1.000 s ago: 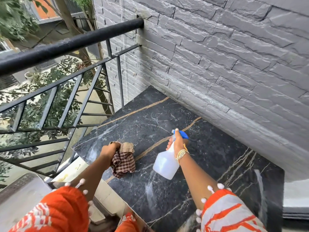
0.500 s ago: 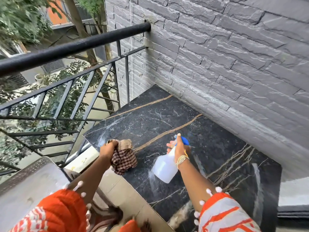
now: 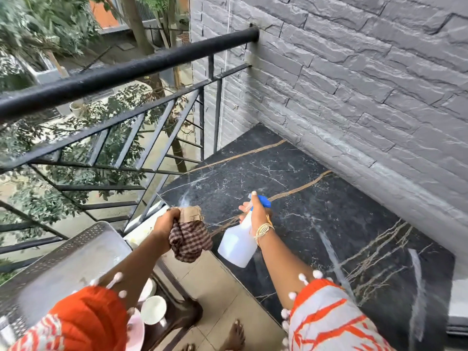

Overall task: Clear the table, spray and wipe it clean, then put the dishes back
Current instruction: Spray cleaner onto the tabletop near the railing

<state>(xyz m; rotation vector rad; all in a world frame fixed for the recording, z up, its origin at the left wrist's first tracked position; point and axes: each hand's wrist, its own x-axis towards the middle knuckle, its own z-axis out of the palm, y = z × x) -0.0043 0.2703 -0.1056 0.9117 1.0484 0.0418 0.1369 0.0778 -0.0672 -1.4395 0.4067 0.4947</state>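
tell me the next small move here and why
Probably squeeze the trigger again, aiming farther along the table. The right hand grips the spray bottle over the dark top, with mist showing only near the railing corner. The left hand holds the checked cloth bunched up off the surface, so wiping looks like the step after.

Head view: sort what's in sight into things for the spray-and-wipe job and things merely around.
For the job:
- spray bottle, gripped by the right hand
- checked cloth, gripped by the left hand
- black marble table
- white cup and pink plate, set aside below

Merely around:
- black railing
- grey brick wall
- trees
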